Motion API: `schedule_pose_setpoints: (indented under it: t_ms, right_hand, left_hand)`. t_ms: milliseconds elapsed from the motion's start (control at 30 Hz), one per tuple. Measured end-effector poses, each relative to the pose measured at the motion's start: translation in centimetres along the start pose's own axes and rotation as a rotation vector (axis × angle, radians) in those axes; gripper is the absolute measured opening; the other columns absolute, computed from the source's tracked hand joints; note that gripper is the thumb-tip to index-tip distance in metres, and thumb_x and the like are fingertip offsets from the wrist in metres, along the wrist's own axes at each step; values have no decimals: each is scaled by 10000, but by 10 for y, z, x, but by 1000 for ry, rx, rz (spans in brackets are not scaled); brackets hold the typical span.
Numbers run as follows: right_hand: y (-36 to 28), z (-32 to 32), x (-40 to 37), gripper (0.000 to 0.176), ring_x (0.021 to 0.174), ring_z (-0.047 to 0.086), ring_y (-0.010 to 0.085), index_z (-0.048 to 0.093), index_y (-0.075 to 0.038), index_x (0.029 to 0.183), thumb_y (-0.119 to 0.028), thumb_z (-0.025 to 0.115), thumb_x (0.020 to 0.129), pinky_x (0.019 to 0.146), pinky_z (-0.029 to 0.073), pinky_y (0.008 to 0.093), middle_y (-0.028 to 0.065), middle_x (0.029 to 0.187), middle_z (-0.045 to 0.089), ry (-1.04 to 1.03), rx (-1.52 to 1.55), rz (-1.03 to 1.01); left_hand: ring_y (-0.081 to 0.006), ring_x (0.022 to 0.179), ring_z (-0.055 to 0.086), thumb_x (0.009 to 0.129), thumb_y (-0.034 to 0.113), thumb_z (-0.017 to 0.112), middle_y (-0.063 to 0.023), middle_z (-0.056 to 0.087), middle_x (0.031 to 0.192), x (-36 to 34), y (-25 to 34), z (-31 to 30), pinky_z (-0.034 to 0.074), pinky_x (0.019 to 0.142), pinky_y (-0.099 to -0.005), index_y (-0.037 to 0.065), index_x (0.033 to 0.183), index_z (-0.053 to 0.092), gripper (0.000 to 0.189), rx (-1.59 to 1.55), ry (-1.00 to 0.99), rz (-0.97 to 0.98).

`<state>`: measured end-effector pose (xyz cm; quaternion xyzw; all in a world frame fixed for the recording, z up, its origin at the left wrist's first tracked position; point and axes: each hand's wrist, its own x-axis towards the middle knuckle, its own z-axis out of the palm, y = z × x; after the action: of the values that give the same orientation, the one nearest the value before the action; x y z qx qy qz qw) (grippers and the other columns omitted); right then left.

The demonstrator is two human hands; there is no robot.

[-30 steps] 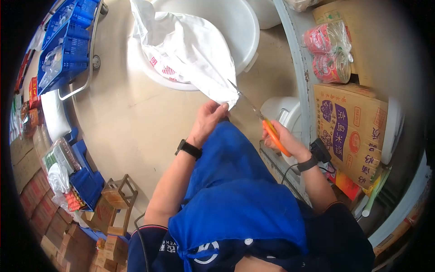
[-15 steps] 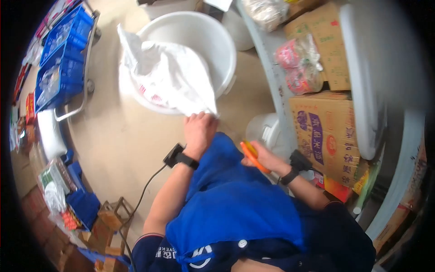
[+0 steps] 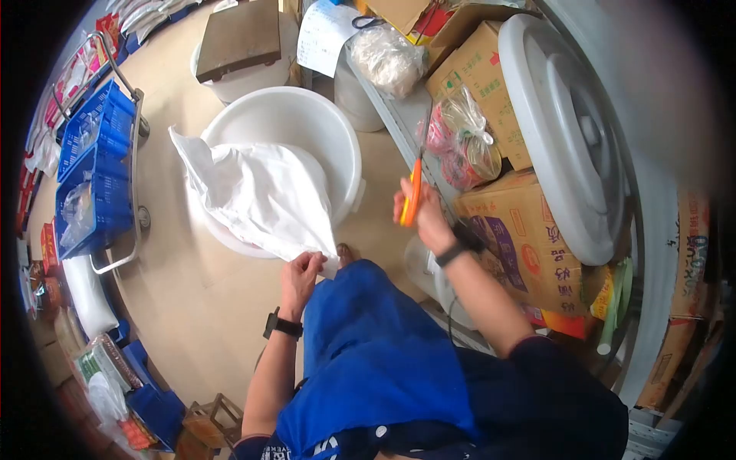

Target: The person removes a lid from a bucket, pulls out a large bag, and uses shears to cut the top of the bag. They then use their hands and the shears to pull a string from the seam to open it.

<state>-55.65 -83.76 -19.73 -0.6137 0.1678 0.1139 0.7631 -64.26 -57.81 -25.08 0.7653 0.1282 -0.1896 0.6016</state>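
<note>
My left hand [image 3: 300,279] pinches the near corner of a large white sack [image 3: 268,195]. The sack lies slack over the near rim and inside a round white tub [image 3: 346,142] on the floor. In my right hand [image 3: 426,211] is a pair of scissors [image 3: 415,190] with orange and yellow handles, its dark blades pointing up and away from me. The scissors are beside the shelf, apart from the sack. Part of the tub's inside is hidden under the sack.
Cardboard boxes [image 3: 529,245], bagged pink packages [image 3: 468,153] and a big grey lid [image 3: 563,130] crowd the metal shelf on the right. A trolley with blue crates [image 3: 96,195] stands left. Behind the tub is a bin with a brown board [image 3: 241,38].
My right hand has lifted the scissors forward, away from my lap toward the shelf. My left hand still grips the sack corner. The camera view has shifted, showing more beyond the tub.
</note>
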Motion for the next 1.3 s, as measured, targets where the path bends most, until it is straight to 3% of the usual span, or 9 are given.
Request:
schedule_pose_setpoints:
  t_ms: [300, 467, 533, 667, 767, 800, 900, 1133, 1300]
  right_hand:
    - [11, -4, 178, 304, 441, 529, 183, 521, -65, 806, -354, 568, 884, 390, 458, 334, 59, 620, 531, 389, -47, 70]
    - [-25, -7, 202, 419, 430, 567, 201, 583, 34, 688, -369, 681, 748, 361, 440, 310, 104, 568, 564, 667, -677, 84]
    - [23, -41, 266, 418, 557, 611, 245, 588, 42, 758, -357, 705, 718, 467, 487, 348, 143, 679, 597, 781, -714, 59]
    - [27, -11, 244, 483, 902, 607, 327, 569, 55, 919, -327, 737, 674, 745, 493, 435, 231, 968, 591, 1050, -953, -139]
    - [2, -2, 215, 556, 1072, 512, 368, 526, 61, 1025, -313, 741, 674, 881, 417, 472, 269, 1108, 520, 818, -970, -62]
    - [13, -5, 221, 513, 957, 568, 370, 520, 49, 1002, -280, 737, 673, 822, 466, 432, 261, 988, 557, 877, -1030, -184]
    - [12, -8, 238, 474, 942, 564, 361, 528, 24, 987, -265, 735, 674, 816, 464, 428, 233, 978, 567, 918, -1151, -102]
    - [4, -10, 249, 593, 1061, 517, 371, 505, 25, 1100, -338, 714, 680, 912, 413, 440, 250, 1076, 562, 765, -1238, -12]
    - [1, -8, 238, 470, 994, 527, 375, 549, -9, 1024, -315, 709, 705, 869, 416, 443, 232, 1013, 564, 831, -1262, -155]
  left_hand:
    - [-103, 649, 534, 894, 282, 547, -39, 604, 679, -2, 9, -5, 431, 612, -240, -12, 866, 667, 319, -33, -44, -57]
    - [-107, 659, 546, 891, 282, 548, -48, 611, 685, 4, -1, -4, 442, 625, -248, -12, 862, 664, 318, -98, -44, -95]
    - [-103, 661, 546, 892, 284, 547, -47, 611, 686, 4, -2, -1, 442, 626, -245, -15, 863, 664, 323, -108, -27, -102]
    - [-75, 659, 524, 917, 249, 546, -7, 598, 711, 6, -2, -5, 425, 614, -212, -8, 878, 661, 284, -152, -56, -142]
    - [-77, 654, 529, 915, 254, 545, -7, 598, 707, 8, 1, -8, 428, 609, -211, -9, 872, 660, 290, -133, -82, -111]
    - [-78, 651, 529, 915, 257, 543, -9, 599, 707, 10, 8, -12, 431, 609, -213, -12, 872, 659, 295, -113, -105, -113]
    - [-81, 646, 532, 915, 268, 539, -15, 603, 708, 14, 1, -19, 441, 616, -221, -20, 882, 657, 313, -92, -174, -102]
    - [-105, 651, 572, 902, 268, 549, -60, 635, 718, 24, -1, -30, 470, 622, -241, -22, 924, 658, 310, -105, -303, -114]
    - [-104, 651, 572, 900, 271, 553, -59, 633, 710, 27, -4, -33, 469, 618, -238, -25, 923, 658, 316, -134, -347, -119]
